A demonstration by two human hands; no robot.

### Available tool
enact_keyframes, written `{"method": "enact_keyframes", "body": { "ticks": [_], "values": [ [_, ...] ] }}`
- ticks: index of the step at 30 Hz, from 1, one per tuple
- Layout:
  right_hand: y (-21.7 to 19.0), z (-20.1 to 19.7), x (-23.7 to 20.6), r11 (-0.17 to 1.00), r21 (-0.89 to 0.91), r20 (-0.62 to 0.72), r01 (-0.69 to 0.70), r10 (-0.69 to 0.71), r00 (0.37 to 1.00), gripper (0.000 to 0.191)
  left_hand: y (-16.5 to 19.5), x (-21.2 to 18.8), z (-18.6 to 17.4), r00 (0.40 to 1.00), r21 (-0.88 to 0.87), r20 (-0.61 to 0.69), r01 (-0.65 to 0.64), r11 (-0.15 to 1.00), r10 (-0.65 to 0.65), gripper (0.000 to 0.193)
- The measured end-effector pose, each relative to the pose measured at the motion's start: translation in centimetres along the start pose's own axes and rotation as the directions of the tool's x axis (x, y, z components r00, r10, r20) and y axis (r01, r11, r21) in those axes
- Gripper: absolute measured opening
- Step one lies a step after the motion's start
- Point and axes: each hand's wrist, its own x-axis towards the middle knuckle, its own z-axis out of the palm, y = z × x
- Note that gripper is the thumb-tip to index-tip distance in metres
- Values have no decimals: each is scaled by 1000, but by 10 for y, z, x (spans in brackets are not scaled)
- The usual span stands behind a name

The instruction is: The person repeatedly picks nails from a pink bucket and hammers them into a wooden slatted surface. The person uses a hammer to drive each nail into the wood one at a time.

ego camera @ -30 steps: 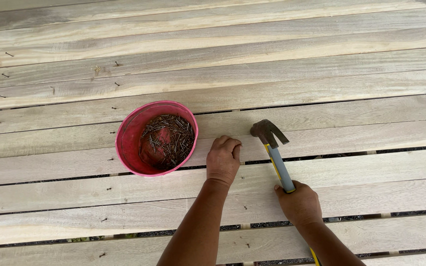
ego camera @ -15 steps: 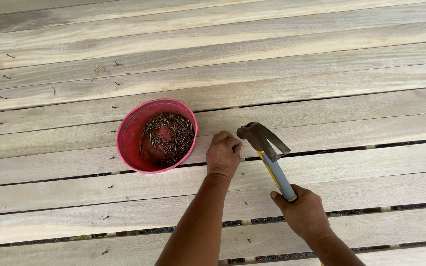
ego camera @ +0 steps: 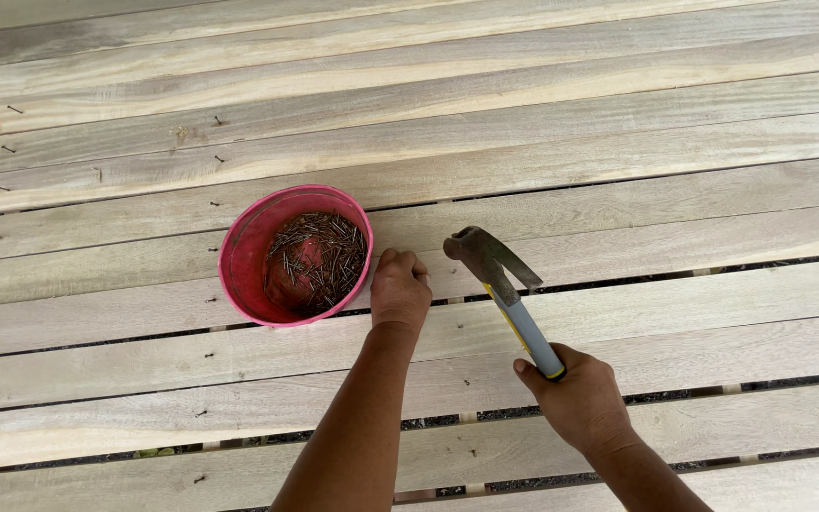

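My left hand (ego camera: 400, 289) rests fisted on a pale wooden plank, fingers pinched down at the board; whatever it pinches is hidden. My right hand (ego camera: 575, 398) grips the grey and yellow handle of a claw hammer (ego camera: 500, 284). The hammer's dark head is raised just right of my left hand, striking face turned toward it. A pink bucket (ego camera: 244, 261) holding a heap of dark nails (ego camera: 319, 261) stands directly left of my left hand.
Long weathered planks (ego camera: 618, 190) run left to right, with dark gaps between the nearer ones. Several nails stick up from the boards at the left (ego camera: 210, 356). Below the gaps I see dark ground.
The hammer head has swung left toward my left hand, and my right hand has followed it. My left hand and the bucket have stayed put.
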Motion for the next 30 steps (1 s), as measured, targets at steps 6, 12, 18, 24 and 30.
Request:
{"method": "enact_keyframes", "body": {
  "ticks": [6,12,18,24,30],
  "values": [
    [-15,6,7,995,-88,28,-46,49,998,40,5,5,-2,999,25,9,50,998,-50,9],
    [-11,0,6,1000,-18,5,11,-11,1000,43,7,3,-4,997,17,12,71,997,-71,9],
    [-3,13,14,999,-41,-5,-21,21,1000,42,10,4,-5,994,5,22,111,994,-111,10],
    [4,10,16,996,-90,5,-19,20,1000,45,5,4,-1,998,21,-4,67,998,-67,8],
    [4,14,19,994,-108,31,-23,26,999,45,16,2,-12,999,92,20,-46,995,44,8]
  ]
}}
